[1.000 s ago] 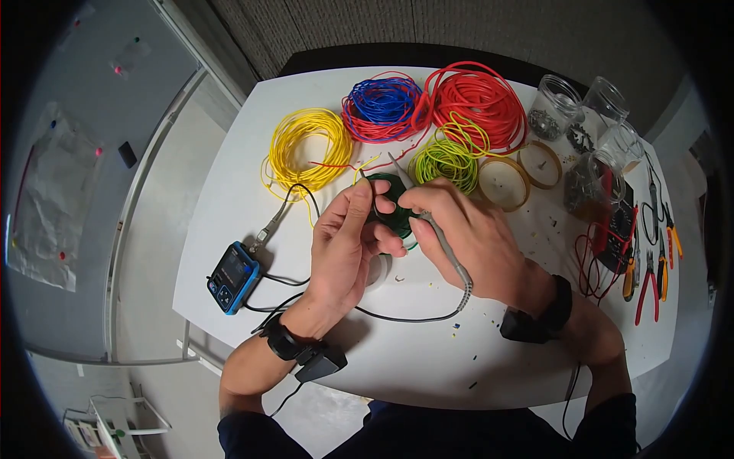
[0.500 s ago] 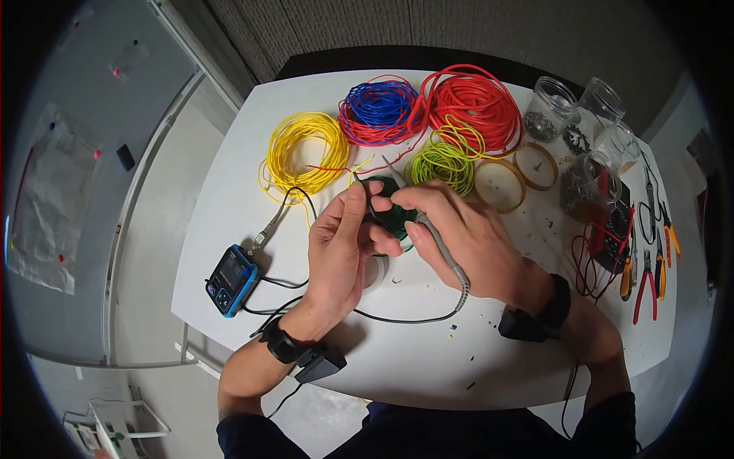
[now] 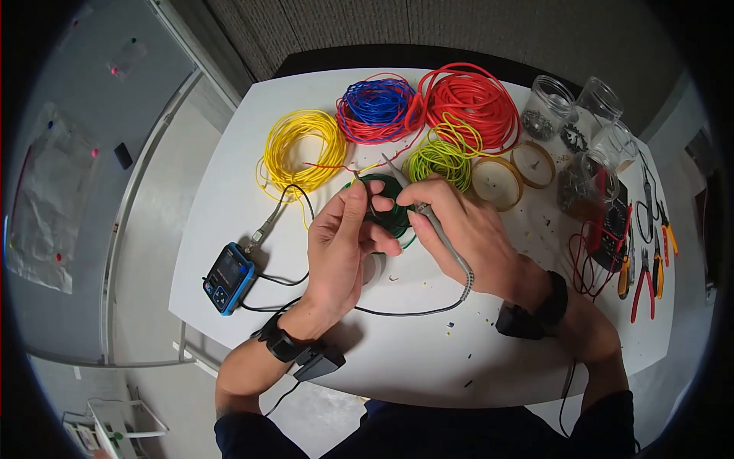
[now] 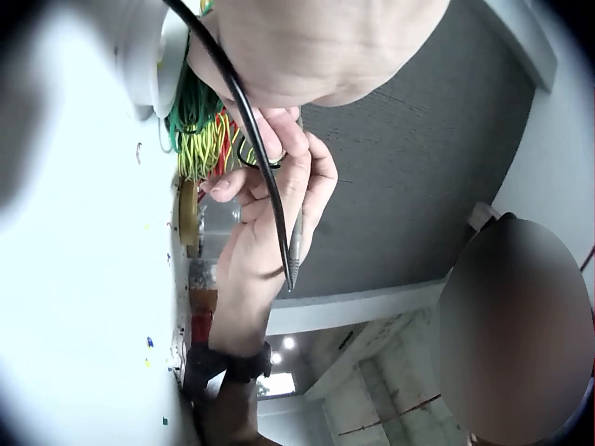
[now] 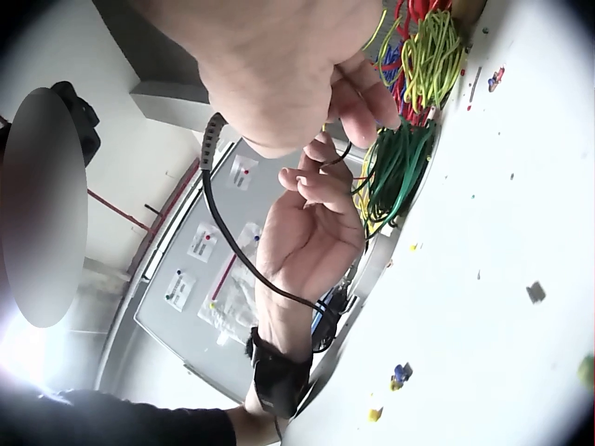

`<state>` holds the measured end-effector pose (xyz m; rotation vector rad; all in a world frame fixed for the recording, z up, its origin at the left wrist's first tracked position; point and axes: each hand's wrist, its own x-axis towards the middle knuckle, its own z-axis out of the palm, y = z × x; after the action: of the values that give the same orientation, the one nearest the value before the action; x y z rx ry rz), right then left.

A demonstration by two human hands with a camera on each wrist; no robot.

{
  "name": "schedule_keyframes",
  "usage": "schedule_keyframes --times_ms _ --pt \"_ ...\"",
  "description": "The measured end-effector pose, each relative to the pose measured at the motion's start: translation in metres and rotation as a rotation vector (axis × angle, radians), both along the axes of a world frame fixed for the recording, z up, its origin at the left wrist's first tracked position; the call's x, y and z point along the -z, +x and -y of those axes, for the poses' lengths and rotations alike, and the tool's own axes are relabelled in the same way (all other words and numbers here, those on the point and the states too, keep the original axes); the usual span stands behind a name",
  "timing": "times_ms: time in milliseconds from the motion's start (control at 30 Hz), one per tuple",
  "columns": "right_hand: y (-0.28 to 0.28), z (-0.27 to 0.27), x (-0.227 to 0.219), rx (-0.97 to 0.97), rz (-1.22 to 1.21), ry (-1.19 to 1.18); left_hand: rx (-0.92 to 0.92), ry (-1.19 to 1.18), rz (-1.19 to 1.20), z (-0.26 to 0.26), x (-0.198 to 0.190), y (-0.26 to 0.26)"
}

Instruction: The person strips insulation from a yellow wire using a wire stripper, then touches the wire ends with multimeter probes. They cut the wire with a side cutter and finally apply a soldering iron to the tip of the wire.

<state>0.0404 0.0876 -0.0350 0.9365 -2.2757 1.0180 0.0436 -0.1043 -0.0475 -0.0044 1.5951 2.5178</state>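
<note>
In the head view my right hand (image 3: 470, 233) holds a grey oscilloscope probe (image 3: 440, 228) like a pen, its pointed tip angled up and left. My left hand (image 3: 336, 241), palm partly turned up, pinches a thin dark clip end (image 3: 357, 177) between thumb and forefinger. A thin black lead (image 3: 372, 205) loops by its other fingers. Just above the left fingertips a yellow wire end (image 3: 370, 167) slants toward the probe tip. Behind the hands lies a green wire coil (image 3: 395, 223), partly covered. In the right wrist view, the fingertips of both hands nearly meet.
A blue-edged handheld oscilloscope (image 3: 228, 279), cabled to the probe, sits at left. Yellow (image 3: 300, 149), blue (image 3: 380, 102), red (image 3: 478, 107) and yellow-green (image 3: 440, 164) coils lie behind. Tape rolls (image 3: 497, 183), jars (image 3: 550, 107), a red multimeter (image 3: 612, 222) and pliers (image 3: 646, 287) stand right.
The yellow wire end above the left fingertips has tipped flatter, toward the probe. The right fingers have shifted slightly up on the probe; both hands otherwise stay nearly in place.
</note>
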Motion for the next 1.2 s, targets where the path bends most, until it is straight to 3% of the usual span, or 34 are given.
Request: schedule_keyframes --times_ms 1200 --pt "0.0016 0.0018 0.005 -0.034 0.071 -0.02 0.025 0.013 -0.005 0.0032 0.0052 -0.0026"
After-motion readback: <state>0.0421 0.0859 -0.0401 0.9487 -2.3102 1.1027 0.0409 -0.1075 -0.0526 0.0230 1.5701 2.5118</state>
